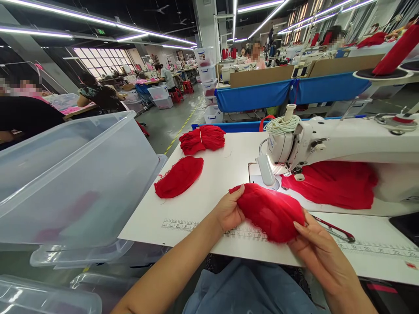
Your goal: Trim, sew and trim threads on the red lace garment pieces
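A red fabric piece (268, 211), rounded like a cup, is stretched between my two hands above the table's front edge. My left hand (231, 210) pinches its left end between thumb and fingers. At the other end, my right hand (316, 237) grips the right edge, thumb on top. Just beyond the fabric stands a white sewing machine (347, 139), its needle area lit. More red cloth (334, 183) lies under the machine's arm. A similar red oval piece (179, 176) rests flat on the table to the left, with a tied red bundle (202, 138) behind it.
Thread snips (337, 229) lie right of my right hand, near a printed ruler (376, 249) on the white tabletop (147, 226). A large translucent bin (81, 174) stands at the left. A red thread cone (397, 50) rises at the upper right. Other people sit at machines beyond.
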The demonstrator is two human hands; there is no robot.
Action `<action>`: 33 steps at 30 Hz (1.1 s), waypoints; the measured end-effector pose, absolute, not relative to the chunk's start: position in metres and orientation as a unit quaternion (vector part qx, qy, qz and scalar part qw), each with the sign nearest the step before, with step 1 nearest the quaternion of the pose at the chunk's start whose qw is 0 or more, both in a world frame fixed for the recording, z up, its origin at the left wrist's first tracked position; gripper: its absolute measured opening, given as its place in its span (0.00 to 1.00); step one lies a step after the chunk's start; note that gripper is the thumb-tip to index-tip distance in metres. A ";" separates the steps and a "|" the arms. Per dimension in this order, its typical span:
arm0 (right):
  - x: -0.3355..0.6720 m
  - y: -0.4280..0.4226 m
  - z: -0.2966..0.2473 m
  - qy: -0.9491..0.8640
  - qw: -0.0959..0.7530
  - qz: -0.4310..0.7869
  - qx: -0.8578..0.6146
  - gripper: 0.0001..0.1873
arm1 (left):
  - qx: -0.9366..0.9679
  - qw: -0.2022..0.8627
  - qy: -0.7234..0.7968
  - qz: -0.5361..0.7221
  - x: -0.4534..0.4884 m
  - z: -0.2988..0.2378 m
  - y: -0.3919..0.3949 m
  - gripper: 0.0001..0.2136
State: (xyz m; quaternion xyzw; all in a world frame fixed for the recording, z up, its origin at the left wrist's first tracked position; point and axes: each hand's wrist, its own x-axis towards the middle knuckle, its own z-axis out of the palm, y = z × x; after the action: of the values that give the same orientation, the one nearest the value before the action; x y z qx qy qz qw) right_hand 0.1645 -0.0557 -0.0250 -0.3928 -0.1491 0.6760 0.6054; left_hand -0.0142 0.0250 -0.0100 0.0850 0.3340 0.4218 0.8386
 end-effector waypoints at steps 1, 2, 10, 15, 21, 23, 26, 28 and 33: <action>0.164 -0.055 -0.024 -0.149 0.609 0.671 -0.396 0.45 | 0.081 0.838 0.333 0.425 -0.014 -0.011 0.026 0.12; 0.164 -0.054 -0.023 -0.152 0.612 0.666 -0.398 0.46 | 0.080 0.836 0.334 0.427 -0.015 -0.012 0.027 0.12; 0.164 -0.058 -0.023 -0.193 0.599 0.673 -0.389 0.41 | 0.109 0.843 0.317 0.421 -0.024 -0.017 0.028 0.09; 0.162 -0.058 -0.022 -0.194 0.594 0.676 -0.389 0.40 | 0.124 0.847 0.321 0.406 -0.024 -0.015 0.023 0.14; 0.160 -0.053 -0.023 -0.162 0.625 0.662 -0.380 0.42 | 0.068 0.831 0.351 0.427 -0.021 -0.011 0.027 0.13; 0.159 -0.052 -0.023 -0.163 0.629 0.666 -0.367 0.43 | 0.051 0.833 0.349 0.426 -0.022 -0.012 0.028 0.11; 0.155 -0.054 -0.021 -0.172 0.614 0.679 -0.363 0.45 | 0.020 0.844 0.335 0.419 -0.023 -0.012 0.028 0.09; 0.152 -0.055 -0.019 -0.174 0.595 0.686 -0.381 0.48 | 0.006 0.845 0.331 0.421 -0.024 -0.010 0.028 0.09; 0.149 -0.053 -0.020 -0.144 0.609 0.641 -0.445 0.48 | -0.012 0.848 0.308 0.432 -0.023 -0.005 0.028 0.12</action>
State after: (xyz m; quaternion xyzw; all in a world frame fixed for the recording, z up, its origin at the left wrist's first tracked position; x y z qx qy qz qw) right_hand 0.1490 -0.0533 -0.0202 -0.4446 -0.1437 0.6414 0.6085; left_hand -0.0226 0.0280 -0.0046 -0.0117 0.3076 0.4324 0.8475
